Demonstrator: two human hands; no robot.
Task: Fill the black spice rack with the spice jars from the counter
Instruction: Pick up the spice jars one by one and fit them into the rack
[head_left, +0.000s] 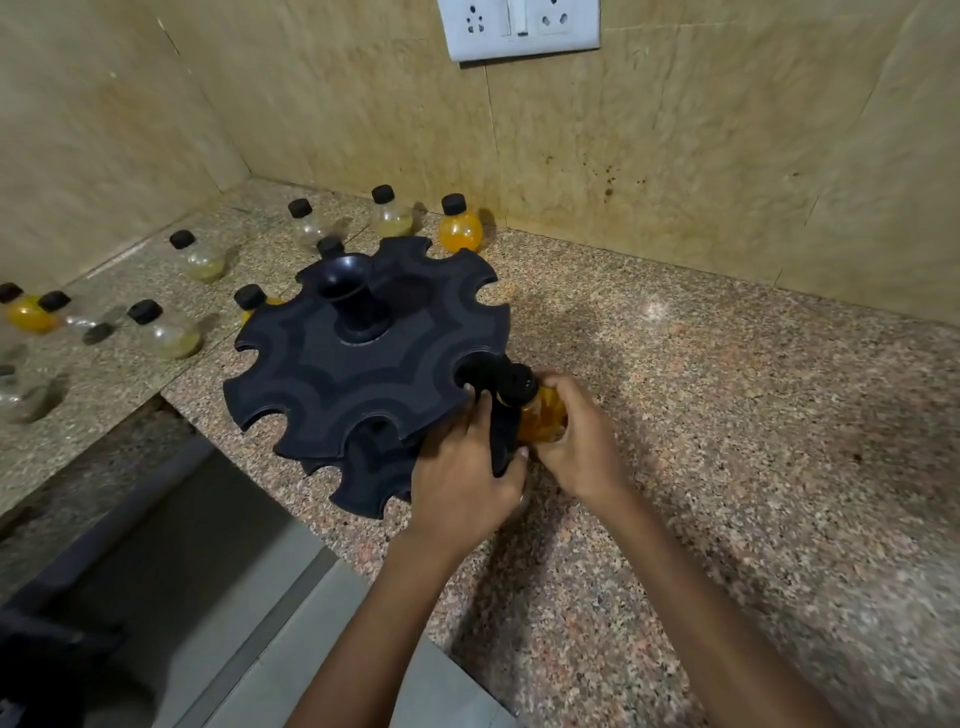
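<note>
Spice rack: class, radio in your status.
Left hand steadies rack. Right hand holds orange jar at rim slot, not seated. Path clear.

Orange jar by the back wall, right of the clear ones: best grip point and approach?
Take the orange jar by its black cap and narrow neck, coming from above. It stands upright, the round belly would probably slip in the fingers, and the wall lies close behind. Its neighbour stands apart to the left and the rack sits in front, so the top looks clearest.
</note>
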